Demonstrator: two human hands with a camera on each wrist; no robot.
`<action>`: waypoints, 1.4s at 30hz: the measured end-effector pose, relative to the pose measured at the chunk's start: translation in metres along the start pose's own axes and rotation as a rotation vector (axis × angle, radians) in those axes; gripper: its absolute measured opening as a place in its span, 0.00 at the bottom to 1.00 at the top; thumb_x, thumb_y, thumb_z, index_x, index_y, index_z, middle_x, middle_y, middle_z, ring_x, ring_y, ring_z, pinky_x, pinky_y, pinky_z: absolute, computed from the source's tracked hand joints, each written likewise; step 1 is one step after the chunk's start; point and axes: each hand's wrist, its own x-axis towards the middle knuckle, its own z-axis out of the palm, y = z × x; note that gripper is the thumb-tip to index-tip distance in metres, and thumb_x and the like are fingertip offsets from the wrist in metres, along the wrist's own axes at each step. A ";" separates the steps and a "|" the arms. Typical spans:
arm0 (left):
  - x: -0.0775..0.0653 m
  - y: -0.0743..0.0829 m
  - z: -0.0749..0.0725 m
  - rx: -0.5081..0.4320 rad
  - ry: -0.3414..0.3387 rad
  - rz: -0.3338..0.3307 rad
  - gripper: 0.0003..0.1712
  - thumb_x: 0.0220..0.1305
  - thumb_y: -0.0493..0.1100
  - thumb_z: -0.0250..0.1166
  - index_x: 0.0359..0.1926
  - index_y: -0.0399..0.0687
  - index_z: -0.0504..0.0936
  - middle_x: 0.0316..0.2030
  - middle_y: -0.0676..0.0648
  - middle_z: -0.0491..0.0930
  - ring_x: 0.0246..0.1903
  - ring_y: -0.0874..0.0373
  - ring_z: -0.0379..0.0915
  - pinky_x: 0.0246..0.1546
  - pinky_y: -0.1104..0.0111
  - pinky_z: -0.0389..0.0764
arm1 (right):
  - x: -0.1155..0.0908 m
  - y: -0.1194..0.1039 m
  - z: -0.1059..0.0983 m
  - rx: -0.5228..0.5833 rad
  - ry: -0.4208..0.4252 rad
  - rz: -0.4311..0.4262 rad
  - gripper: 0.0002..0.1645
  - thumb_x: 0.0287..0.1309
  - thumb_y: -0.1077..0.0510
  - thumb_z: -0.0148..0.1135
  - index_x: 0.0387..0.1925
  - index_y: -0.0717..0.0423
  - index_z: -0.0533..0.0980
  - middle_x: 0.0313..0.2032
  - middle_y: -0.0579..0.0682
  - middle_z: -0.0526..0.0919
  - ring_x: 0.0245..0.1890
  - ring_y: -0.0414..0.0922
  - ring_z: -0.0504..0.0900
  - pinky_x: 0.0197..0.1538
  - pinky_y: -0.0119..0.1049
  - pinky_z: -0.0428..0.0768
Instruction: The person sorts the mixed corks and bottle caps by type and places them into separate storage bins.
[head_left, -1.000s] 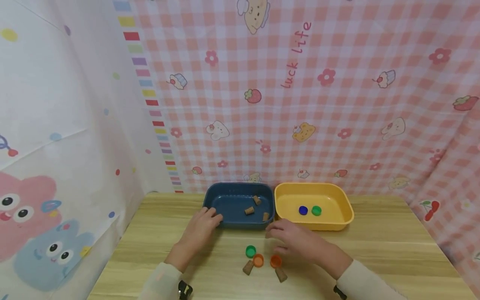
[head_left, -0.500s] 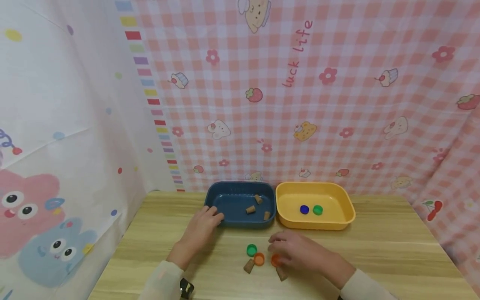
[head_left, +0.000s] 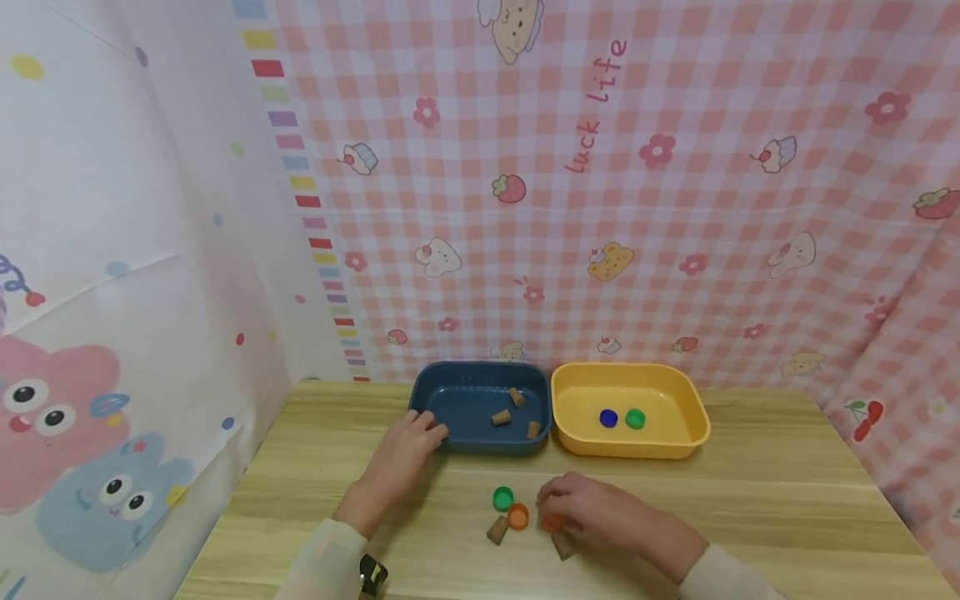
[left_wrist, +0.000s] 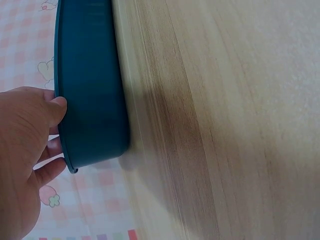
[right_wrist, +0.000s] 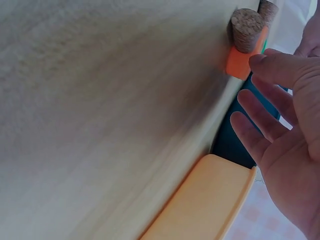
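My left hand (head_left: 405, 446) grips the near left corner of the blue tray (left_wrist: 92, 75), thumb outside and fingers over the rim. Above an orange bottle cap (right_wrist: 239, 64) on the table is my right hand (head_left: 600, 512), its fingers loosely bent and the thumb and forefinger tips right at the cap, partly covering it in the head view. Beside this cap is a tapered cork (right_wrist: 246, 31). Just left lie a second orange cap (head_left: 518, 517), a green cap (head_left: 503, 499) and another cork (head_left: 498, 530).
Three corks, one of them a cork (head_left: 501, 417) near the middle, lie inside the blue tray. Right beside it stands a yellow tray (head_left: 693, 429) holding a blue cap (head_left: 608, 418) and a green cap (head_left: 635, 419). A checked cloth (head_left: 480, 225) hangs behind the table.
My right hand has come down toward the person, from the yellow tray's near edge to the right-hand orange cap. The left hand stays at the blue tray's corner.
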 end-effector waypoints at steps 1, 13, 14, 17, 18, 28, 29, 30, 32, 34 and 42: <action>0.000 0.000 0.000 0.002 0.002 0.001 0.07 0.62 0.34 0.72 0.38 0.50 0.86 0.31 0.51 0.76 0.31 0.54 0.66 0.34 0.64 0.72 | 0.000 0.000 0.001 0.006 -0.002 0.001 0.17 0.65 0.64 0.67 0.50 0.41 0.85 0.57 0.41 0.83 0.55 0.39 0.80 0.58 0.35 0.82; 0.000 0.000 -0.001 0.008 -0.005 -0.001 0.09 0.60 0.34 0.74 0.38 0.51 0.86 0.32 0.51 0.77 0.31 0.54 0.66 0.34 0.64 0.73 | 0.002 0.002 0.011 -0.072 0.056 -0.076 0.15 0.64 0.65 0.68 0.48 0.45 0.84 0.53 0.43 0.84 0.52 0.39 0.81 0.54 0.34 0.83; 0.000 -0.001 0.000 0.008 -0.006 -0.002 0.09 0.60 0.34 0.74 0.38 0.51 0.86 0.32 0.51 0.77 0.31 0.54 0.66 0.34 0.64 0.73 | 0.003 0.002 0.012 -0.075 0.057 -0.077 0.15 0.64 0.65 0.68 0.48 0.45 0.84 0.53 0.43 0.84 0.52 0.39 0.81 0.54 0.34 0.82; 0.000 -0.001 -0.001 0.008 -0.008 -0.002 0.09 0.60 0.33 0.74 0.38 0.52 0.86 0.31 0.51 0.77 0.31 0.54 0.66 0.34 0.64 0.72 | 0.004 0.002 0.014 -0.070 0.048 -0.066 0.15 0.65 0.65 0.67 0.49 0.44 0.83 0.53 0.43 0.84 0.52 0.39 0.81 0.55 0.34 0.82; 0.000 -0.001 -0.001 0.009 -0.008 -0.002 0.09 0.60 0.33 0.74 0.38 0.51 0.86 0.31 0.51 0.77 0.31 0.54 0.66 0.34 0.64 0.72 | 0.004 0.002 0.015 -0.069 0.044 -0.062 0.14 0.66 0.64 0.66 0.48 0.44 0.83 0.53 0.42 0.84 0.52 0.39 0.81 0.55 0.34 0.82; 0.000 -0.001 0.000 0.010 -0.009 -0.006 0.08 0.61 0.34 0.74 0.39 0.51 0.86 0.32 0.51 0.77 0.31 0.54 0.66 0.34 0.64 0.72 | 0.007 -0.002 0.013 -0.041 0.010 -0.027 0.11 0.70 0.63 0.62 0.45 0.43 0.81 0.49 0.39 0.84 0.47 0.35 0.79 0.52 0.32 0.82; 0.000 -0.001 0.000 0.010 -0.008 -0.006 0.08 0.61 0.34 0.74 0.39 0.51 0.86 0.32 0.51 0.77 0.31 0.54 0.66 0.34 0.64 0.72 | 0.007 -0.002 0.013 -0.041 0.011 -0.028 0.10 0.70 0.63 0.62 0.45 0.43 0.81 0.49 0.39 0.84 0.47 0.35 0.79 0.52 0.32 0.82; 0.000 -0.001 -0.001 0.009 -0.009 -0.006 0.08 0.61 0.34 0.74 0.39 0.51 0.86 0.32 0.51 0.77 0.31 0.54 0.66 0.34 0.64 0.72 | 0.007 -0.001 0.014 -0.045 0.013 -0.032 0.10 0.70 0.63 0.62 0.45 0.43 0.82 0.49 0.39 0.84 0.47 0.35 0.79 0.52 0.31 0.82; 0.000 0.000 -0.001 0.006 -0.008 -0.006 0.08 0.61 0.34 0.74 0.38 0.51 0.86 0.32 0.51 0.77 0.31 0.54 0.66 0.34 0.64 0.72 | 0.007 0.000 0.015 -0.056 0.018 -0.043 0.10 0.69 0.63 0.63 0.45 0.43 0.82 0.49 0.39 0.84 0.47 0.35 0.79 0.52 0.31 0.81; 0.001 0.000 -0.002 0.002 -0.008 -0.006 0.08 0.61 0.34 0.74 0.39 0.51 0.86 0.32 0.51 0.77 0.32 0.54 0.67 0.35 0.64 0.73 | 0.007 0.002 0.016 -0.059 0.017 -0.048 0.10 0.69 0.62 0.63 0.44 0.43 0.83 0.48 0.39 0.84 0.46 0.35 0.78 0.52 0.31 0.81; 0.001 0.000 -0.003 -0.005 -0.003 -0.003 0.08 0.61 0.34 0.73 0.39 0.51 0.86 0.32 0.51 0.77 0.32 0.54 0.66 0.34 0.64 0.72 | 0.007 0.003 0.015 -0.057 0.030 -0.056 0.08 0.69 0.62 0.63 0.43 0.44 0.83 0.47 0.40 0.84 0.46 0.34 0.78 0.51 0.30 0.81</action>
